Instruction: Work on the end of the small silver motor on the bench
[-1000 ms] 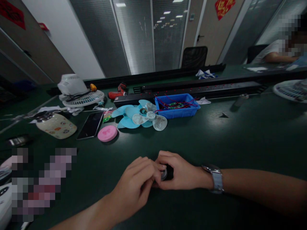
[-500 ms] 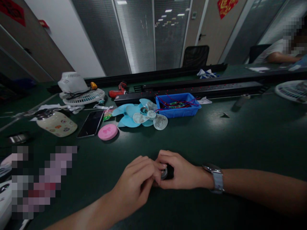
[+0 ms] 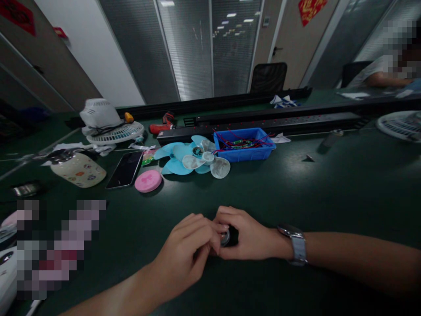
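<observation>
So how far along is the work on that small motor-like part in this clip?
Done: nothing finished shows; loose fan blades and a fan grille lie apart on the table. In hand: the right hand has its grip on a small black and silver part, and the left hand pinches its end. Left: those pieces remain unjoined.

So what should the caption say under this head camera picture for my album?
Left hand and right hand grip a small black and silver part on a dark green table.
</observation>
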The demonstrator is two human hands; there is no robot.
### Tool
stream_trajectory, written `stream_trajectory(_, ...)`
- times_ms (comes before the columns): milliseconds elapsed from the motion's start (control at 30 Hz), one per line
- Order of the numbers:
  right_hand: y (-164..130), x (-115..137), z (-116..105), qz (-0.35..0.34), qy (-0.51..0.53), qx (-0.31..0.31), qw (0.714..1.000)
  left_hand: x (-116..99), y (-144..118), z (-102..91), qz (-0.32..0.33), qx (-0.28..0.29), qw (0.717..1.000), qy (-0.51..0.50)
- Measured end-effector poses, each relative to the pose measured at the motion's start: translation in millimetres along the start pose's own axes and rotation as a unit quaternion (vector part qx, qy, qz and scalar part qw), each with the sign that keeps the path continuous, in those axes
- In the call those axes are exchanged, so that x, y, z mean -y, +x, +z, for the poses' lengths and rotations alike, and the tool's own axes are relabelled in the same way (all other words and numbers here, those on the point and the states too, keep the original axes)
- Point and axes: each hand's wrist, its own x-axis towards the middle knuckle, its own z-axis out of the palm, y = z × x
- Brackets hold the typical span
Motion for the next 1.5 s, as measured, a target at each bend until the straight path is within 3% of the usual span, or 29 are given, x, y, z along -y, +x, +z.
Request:
stream_trajectory(600, 0.8, 1.9, -1.2, -0.005, -0.002, 0.000, 1.000, -1.7, 1.8, -3.1, 0.004, -0.003, 1.000, -0.003)
stream_trajectory(933, 0.9, 3.3, -2.1, 0.001, -0.006, 0.000, 1.000, 0.4, 7.1, -8.8, -0.044, 0.003, 0.999, -0.029)
stream_trajectory(1267, 0.7, 4.7, -3.3, 0.011, -0.006, 0.016, 1.000, -0.7, 3.1, -5.8, -0.044, -0.104, 0.993, -0.028)
stream_trajectory(1400, -0.1, 4.5, -4.8, 0.008, 0.018, 0.015, 1.000, 3.1, 4.3, -6.5, -0.092, -0.157, 0.983, -0.010)
stream_trajectory(1500, 0.0, 5.4, -5.4, 0.011, 0.025, 0.016, 1.000, 12.6, 4.7, -4.2, -0.147, -0.144, 0.979, 0.008)
